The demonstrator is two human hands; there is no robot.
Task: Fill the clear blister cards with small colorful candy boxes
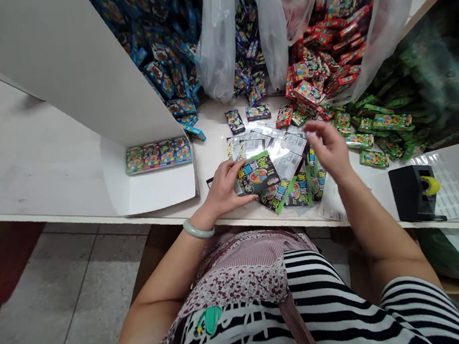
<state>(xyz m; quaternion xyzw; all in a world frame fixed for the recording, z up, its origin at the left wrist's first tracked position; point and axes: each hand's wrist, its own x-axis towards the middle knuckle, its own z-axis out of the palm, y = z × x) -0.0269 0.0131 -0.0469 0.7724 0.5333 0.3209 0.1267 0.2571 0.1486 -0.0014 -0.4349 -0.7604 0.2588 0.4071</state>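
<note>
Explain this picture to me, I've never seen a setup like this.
There's no machine here: these are one person's bare hands, in a single picture from a camera worn on the head, looking forward and down. The left hand holds a black-and-green packet. The right hand is near more packets; whether it grips anything, I can't tell. On the white table lie small blue boxes, purple boxes, red boxes and green boxes, and a black tape dispenser stands to the right.

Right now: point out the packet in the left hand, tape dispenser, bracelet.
Packet (258, 174), head view: middle of its printed front.
Tape dispenser (408, 193), head view: its black body.
Bracelet (199, 233), head view: its pale band.
</note>
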